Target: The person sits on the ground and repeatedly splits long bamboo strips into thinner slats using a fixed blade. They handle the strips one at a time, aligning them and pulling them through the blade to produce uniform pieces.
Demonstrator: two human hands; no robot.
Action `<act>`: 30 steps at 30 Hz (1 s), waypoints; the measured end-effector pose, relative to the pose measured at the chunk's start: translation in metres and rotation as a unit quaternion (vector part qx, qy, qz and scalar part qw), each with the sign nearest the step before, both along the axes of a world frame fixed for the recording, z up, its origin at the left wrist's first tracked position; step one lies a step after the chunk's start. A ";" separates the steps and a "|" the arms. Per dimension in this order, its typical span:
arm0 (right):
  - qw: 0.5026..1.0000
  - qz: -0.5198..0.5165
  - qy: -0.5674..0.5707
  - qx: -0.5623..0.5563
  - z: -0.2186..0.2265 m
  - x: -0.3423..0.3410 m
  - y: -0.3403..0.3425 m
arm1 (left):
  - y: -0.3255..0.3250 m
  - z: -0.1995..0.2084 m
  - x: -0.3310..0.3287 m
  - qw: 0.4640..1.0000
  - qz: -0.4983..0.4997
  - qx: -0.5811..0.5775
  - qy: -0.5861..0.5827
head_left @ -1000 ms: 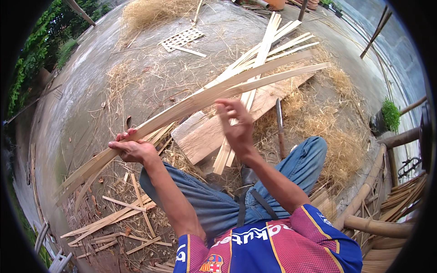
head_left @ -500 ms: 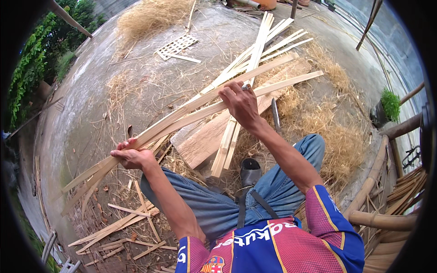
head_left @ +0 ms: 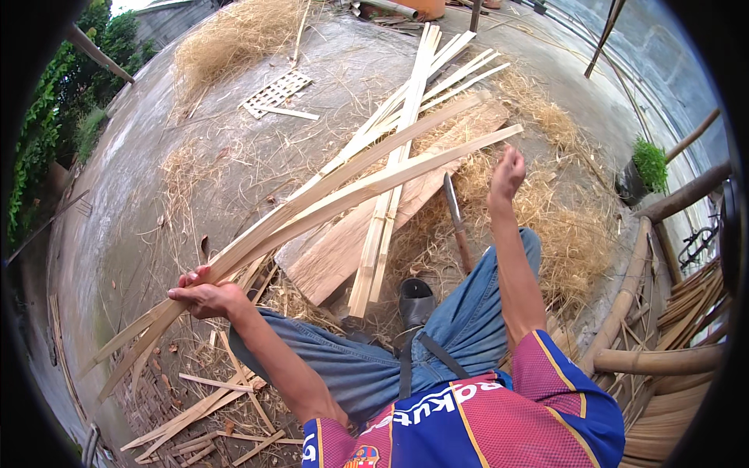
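On the left, my left hand [head_left: 207,296] is closed around several long pale split-bamboo strips [head_left: 328,201]. They fan out toward the upper right, while their other ends stick out past the hand at lower left. My right hand [head_left: 507,173] is raised off the strips, just below the tip of the nearest one, with its fingers curled in and nothing visible in them. More pale strips [head_left: 406,125] lie crossed over a wooden plank [head_left: 328,269] in front of me. A knife [head_left: 456,222] with a wooden handle rests beside the plank, by my right knee.
Shavings [head_left: 573,242] lie heaped on the right, with another pile [head_left: 234,47] at the far left. A small woven lattice piece [head_left: 277,92] sits on the concrete. Short offcuts [head_left: 203,413] are scattered at lower left. A bamboo rail [head_left: 659,360] runs along the right.
My right hand has let go of the strips and moved right, beyond the plank. My left hand still holds the bundle. The whole view has shifted slightly, and the knife's handle now shows.
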State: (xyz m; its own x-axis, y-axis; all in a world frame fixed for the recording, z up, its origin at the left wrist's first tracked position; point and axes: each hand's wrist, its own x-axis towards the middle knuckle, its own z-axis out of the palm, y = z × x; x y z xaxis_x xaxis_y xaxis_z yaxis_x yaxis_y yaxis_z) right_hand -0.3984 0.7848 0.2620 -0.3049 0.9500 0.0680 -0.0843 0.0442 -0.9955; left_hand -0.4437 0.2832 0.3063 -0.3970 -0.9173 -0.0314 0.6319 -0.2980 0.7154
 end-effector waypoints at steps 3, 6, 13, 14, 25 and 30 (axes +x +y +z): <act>0.998 0.065 -0.001 -0.013 -0.031 0.039 -0.013 | 0.002 0.015 0.007 0.999 0.005 -0.045 0.031; 0.984 0.166 -0.047 -0.048 -0.038 0.058 -0.068 | 0.005 0.044 0.014 0.994 0.019 -0.072 0.078; 0.778 0.627 0.001 0.024 -0.017 0.055 -0.280 | 0.116 0.120 0.017 0.984 -0.071 -0.088 0.139; 0.736 0.677 0.029 -0.013 0.004 0.058 -0.304 | 0.146 0.120 0.023 0.974 -0.125 -0.121 0.147; 0.709 0.561 0.360 -0.230 0.072 0.076 -0.381 | 0.309 0.111 0.086 0.855 -0.439 0.260 0.092; 0.732 0.479 0.324 -0.360 0.062 0.060 -0.373 | 0.278 0.099 0.119 0.748 -0.641 0.169 0.043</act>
